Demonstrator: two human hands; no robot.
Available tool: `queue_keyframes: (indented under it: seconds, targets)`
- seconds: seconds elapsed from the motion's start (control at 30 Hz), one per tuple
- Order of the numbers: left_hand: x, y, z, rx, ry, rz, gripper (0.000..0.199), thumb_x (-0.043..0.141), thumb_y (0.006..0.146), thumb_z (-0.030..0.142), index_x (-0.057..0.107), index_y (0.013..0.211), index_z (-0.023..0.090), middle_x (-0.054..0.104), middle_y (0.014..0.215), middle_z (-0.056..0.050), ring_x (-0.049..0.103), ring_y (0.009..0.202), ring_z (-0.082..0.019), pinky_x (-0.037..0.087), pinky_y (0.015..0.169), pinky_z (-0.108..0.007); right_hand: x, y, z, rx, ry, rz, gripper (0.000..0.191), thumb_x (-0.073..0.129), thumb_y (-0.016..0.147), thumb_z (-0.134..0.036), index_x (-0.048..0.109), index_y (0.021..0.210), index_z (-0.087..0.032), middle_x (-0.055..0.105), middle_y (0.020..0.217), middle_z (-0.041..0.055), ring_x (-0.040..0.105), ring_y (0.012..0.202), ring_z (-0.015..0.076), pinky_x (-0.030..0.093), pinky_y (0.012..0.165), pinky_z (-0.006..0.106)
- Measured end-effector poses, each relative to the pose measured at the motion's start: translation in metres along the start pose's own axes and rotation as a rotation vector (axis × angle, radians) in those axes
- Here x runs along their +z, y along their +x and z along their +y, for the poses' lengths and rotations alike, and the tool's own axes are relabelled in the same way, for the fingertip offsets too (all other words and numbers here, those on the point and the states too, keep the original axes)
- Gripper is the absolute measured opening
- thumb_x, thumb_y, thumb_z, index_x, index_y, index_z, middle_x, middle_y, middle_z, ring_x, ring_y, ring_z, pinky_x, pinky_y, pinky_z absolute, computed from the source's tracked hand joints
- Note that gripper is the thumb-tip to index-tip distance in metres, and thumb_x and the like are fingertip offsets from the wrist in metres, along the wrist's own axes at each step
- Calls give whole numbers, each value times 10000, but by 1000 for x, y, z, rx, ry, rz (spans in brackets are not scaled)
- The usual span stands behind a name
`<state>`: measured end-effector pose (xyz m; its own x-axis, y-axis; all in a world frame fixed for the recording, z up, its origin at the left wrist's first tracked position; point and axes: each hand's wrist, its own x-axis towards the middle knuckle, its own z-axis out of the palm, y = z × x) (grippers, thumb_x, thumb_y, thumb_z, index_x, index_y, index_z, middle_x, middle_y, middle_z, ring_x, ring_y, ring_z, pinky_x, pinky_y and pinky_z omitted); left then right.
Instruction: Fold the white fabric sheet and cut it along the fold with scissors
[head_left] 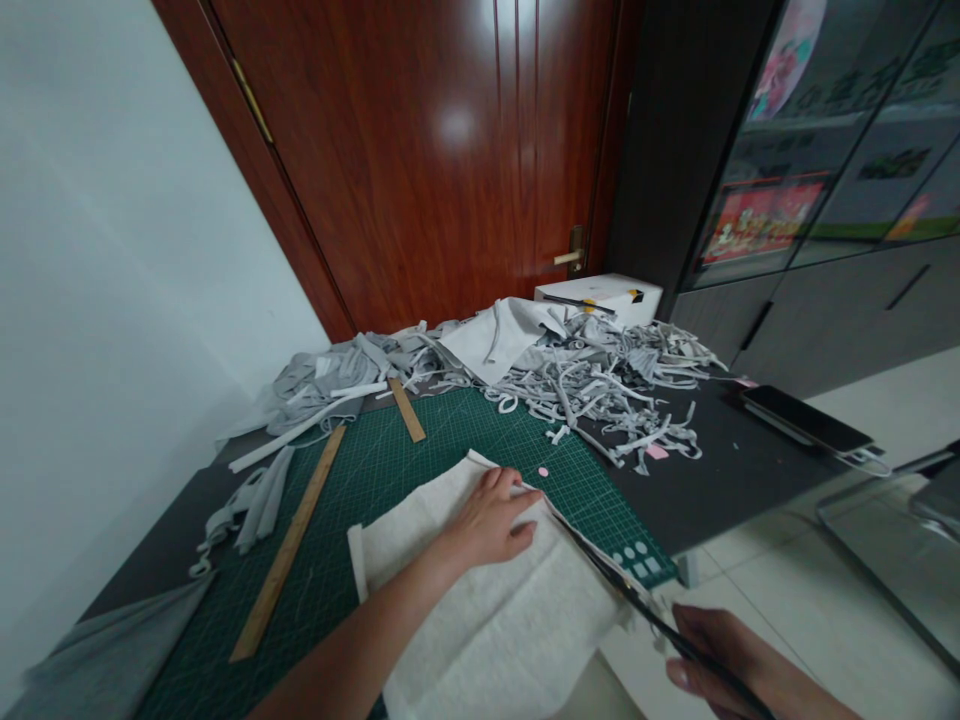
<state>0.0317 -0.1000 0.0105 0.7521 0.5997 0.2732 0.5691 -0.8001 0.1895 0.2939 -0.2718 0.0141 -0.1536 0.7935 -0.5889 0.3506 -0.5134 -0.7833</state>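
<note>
A cream cloth (487,620) lies over the front of a green cutting mat (465,425) and hangs down past the table's front edge. My left hand (491,520) rests on it near its far corner, thumb and index finger apart, palm down. Along the right edge of the cloth run long black scissors (626,590), their blades reaching almost to my left fingertips. At the lower right, my right hand (720,655) is closed around the handle end, with its fingers partly hidden. A narrow frayed strip of cloth (660,615) hangs by the scissors.
Wooden rulers (292,540) lie on the mat's left side. Grey fabric scraps (592,380) are heaped along the back, before a white box (637,300). A black phone-like device (810,420) with a cable sits at right. Grey cloth (120,650) lies front left.
</note>
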Motion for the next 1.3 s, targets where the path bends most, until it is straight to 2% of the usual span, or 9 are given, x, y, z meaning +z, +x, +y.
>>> queue_keyframes:
  seconds: [0.1,0.27,0.5,0.67,0.87,1.03,1.13,1.3]
  targets:
    - [-2,0,1,2,5,-8,453,622,784,306,573,1233,271,455,1097,-73,439,1071,-264,367,970,-416,1,0,-2,6,-16,16,637,596,582,-787,382,772,-218,400,485,-95,371,365,38,270,305,126]
    - [-4,0,2,-5,3,-17,467,622,783,303,561,1246,291,468,1089,-61,439,1068,-264,360,968,-419,3,1,-7,-76,-59,-51,674,567,545,-832,404,743,-209,366,466,-94,372,342,42,259,304,142]
    - [-5,-6,7,-15,-3,-14,488,603,795,280,526,1277,276,459,1140,-75,427,1100,-273,366,977,-430,1,-1,2,-32,-20,20,661,586,555,-807,415,759,-203,444,494,-72,380,378,32,280,325,125]
    - [-4,-10,8,-23,-50,-18,481,593,813,267,509,1287,254,456,1169,-81,421,1136,-265,360,999,-427,-3,-4,-11,-25,-12,-2,669,572,580,-787,442,835,-182,433,475,-90,341,338,24,286,312,134]
    - [-6,-6,7,-54,-136,13,333,532,812,139,550,1138,201,537,1116,-62,455,1101,-219,385,999,-362,-11,2,-18,-7,-46,-62,614,586,626,-716,439,880,-178,437,481,-103,348,316,27,295,301,143]
    - [-4,-8,10,-101,-4,79,227,577,797,209,618,1020,226,536,1097,-69,456,1085,-254,389,973,-411,-11,6,-15,-33,-50,-55,602,585,624,-729,426,843,-191,443,479,-103,351,318,25,295,298,140]
    - [-2,-10,11,-150,35,84,257,591,784,231,629,1038,236,532,1078,-69,479,1050,-250,403,942,-408,-9,11,-15,-74,-50,-83,611,582,617,-757,426,795,-194,442,472,-100,339,317,18,285,290,136]
    - [-1,-9,9,-167,15,84,318,590,780,240,625,1096,243,544,1145,-62,484,1088,-240,388,977,-387,-6,19,-17,-121,-22,-104,595,598,618,-759,416,718,-202,446,456,-92,334,305,14,295,283,138]
